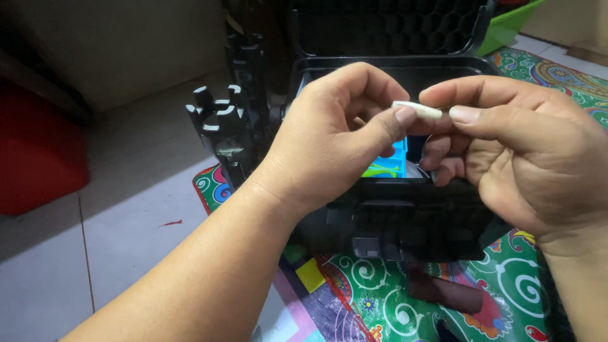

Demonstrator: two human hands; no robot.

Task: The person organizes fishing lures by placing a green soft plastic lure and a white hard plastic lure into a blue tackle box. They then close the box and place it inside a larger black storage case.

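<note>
My left hand (335,136) and my right hand (525,152) meet above an open black plastic case (405,218). Together they pinch a small white stick-like piece (418,109), the left thumb and fingers on its left end, the right thumb and forefinger on its right end. Under the hands, inside the case, a blue and green item (386,166) shows in part. The case's lid (386,25) with a honeycomb pattern stands up behind.
A black notched plastic part (221,123) stands left of the case. The case rests on a colourful patterned mat (506,297) over pale floor tiles (120,215). A red object (35,152) sits at far left, a green bin (510,25) at top right.
</note>
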